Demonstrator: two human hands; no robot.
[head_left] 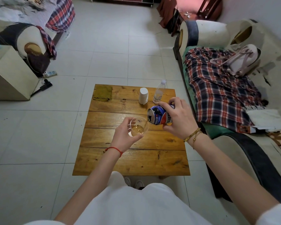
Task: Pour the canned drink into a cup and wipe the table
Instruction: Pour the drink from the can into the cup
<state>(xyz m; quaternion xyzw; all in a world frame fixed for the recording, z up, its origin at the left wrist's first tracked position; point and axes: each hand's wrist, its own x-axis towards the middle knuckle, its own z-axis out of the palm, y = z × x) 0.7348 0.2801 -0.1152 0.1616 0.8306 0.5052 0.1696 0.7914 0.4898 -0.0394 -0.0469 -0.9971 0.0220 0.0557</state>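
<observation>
My right hand (178,118) grips a blue canned drink (158,115), tipped on its side with its opening facing left over the cup's rim. A thin stream runs from the can into the clear plastic cup (139,126). My left hand (124,138) holds that cup above the middle of the wooden table (133,161). A little pale amber liquid lies in the cup's bottom. A green-yellow cloth (102,93) lies flat on the table's far left corner.
A stack of white cups (143,95) stands upside down at the table's far side, with a clear water bottle (159,91) just right of it. A sofa with a plaid blanket (217,88) lies close on the right. Tiled floor surrounds the table.
</observation>
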